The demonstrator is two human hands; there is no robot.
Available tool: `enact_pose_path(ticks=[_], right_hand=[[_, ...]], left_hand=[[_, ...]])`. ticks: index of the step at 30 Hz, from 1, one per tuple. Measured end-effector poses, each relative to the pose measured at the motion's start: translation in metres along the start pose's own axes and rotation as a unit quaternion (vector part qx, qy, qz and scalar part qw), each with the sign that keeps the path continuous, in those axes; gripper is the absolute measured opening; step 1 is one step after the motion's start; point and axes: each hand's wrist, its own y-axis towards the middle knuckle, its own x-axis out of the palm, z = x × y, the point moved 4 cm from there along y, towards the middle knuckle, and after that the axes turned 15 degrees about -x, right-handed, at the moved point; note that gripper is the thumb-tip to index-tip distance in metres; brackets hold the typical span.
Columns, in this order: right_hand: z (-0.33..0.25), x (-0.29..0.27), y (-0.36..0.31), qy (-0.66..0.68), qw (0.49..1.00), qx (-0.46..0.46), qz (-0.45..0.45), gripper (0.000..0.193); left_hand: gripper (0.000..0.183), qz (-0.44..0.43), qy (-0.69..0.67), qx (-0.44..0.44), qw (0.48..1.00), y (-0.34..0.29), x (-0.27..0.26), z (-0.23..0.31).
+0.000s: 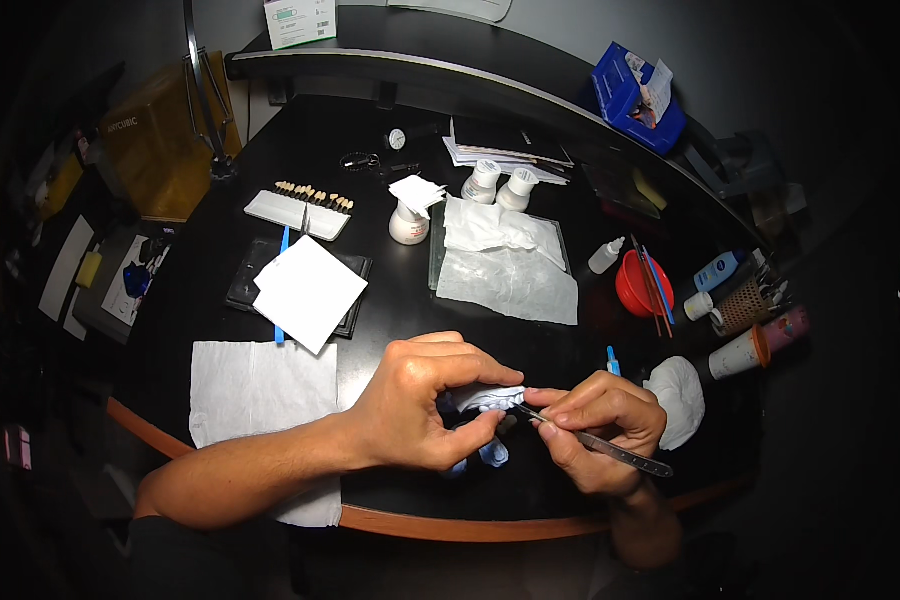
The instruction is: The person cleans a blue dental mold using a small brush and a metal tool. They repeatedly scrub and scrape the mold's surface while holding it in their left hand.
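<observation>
Between the thumb and fingers of my left hand (pixel 420 395) is a small white and pale-blue dental model (pixel 485 398), held above the near part of the table. My right hand (pixel 610 425) pinches a slim metal hand tool (pixel 625 455) with a dotted grey handle. The tool's thin dark end meets the right edge of the model; its exact tip shape is too small to tell. A right fingertip also reaches to that edge. Below my left thumb lies a blue piece (pixel 493 453), partly hidden.
Paper sheets (pixel 310 292), a tooth shade guide (pixel 310 205) and white bottles (pixel 482 182) stand beyond my hands. A tissue-covered tray (pixel 510 285) lies mid-table. At right are a red bowl (pixel 642 285) with brushes, crumpled tissue (pixel 676 402) and a cup (pixel 738 354). A napkin (pixel 262 390) lies left.
</observation>
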Motion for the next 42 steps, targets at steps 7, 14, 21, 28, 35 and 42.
enact_pose_path(ticks=[7,14,21,28,35,42], right_hand=[[-0.0033,-0.0017,0.0016,-0.001,1.000,-0.013,-0.004,0.015],[-0.0043,-0.0007,0.0018,-0.004,1.000,-0.024,-0.018,0.015],[-0.0031,0.0003,-0.0017,-0.022,0.999,-0.022,0.023,0.016],[-0.0031,0.0006,-0.0015,-0.033,0.999,-0.035,0.017,0.016],[-0.0044,0.0020,-0.0004,-0.030,0.999,-0.029,0.016,0.016],[-0.0045,0.0014,0.0005,-0.034,0.999,-0.038,0.014,0.015]], left_hand=[[0.029,-0.003,0.006,-0.001,1.000,0.0004,-0.0003,0.0010],[0.030,-0.004,-0.006,-0.014,1.000,-0.0006,-0.0001,0.0005],[0.032,-0.011,-0.037,-0.034,0.999,0.0000,0.0014,0.0003],[0.031,-0.006,-0.034,-0.028,0.999,-0.0008,0.0005,0.0021],[0.031,-0.001,-0.029,-0.024,0.999,-0.0011,0.0004,0.0016],[0.031,0.000,-0.028,-0.021,0.999,-0.0005,0.0004,0.0025]])
